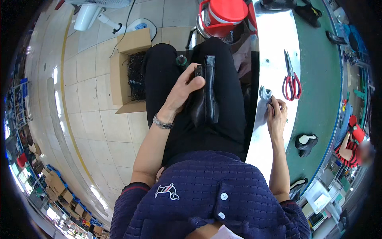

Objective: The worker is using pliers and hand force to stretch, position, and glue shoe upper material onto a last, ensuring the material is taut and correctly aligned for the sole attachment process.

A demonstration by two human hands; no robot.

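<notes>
A black leather shoe lies lengthwise over my lap, its narrow end pointing away from me. My left hand is closed around its left side, the thumb resting on top. Over on the metal bench to the right, my right hand has its fingers curled together at a small silvery curved piece. Something dark shows at those fingertips, too small to name. Beyond this hand lie scissors with red handles, blades pointing away.
An open cardboard box holding black strands stands left of my legs. A red lidded bucket is ahead. Black shoe parts sit along the green belt beside the metal bench. Another person is at far right.
</notes>
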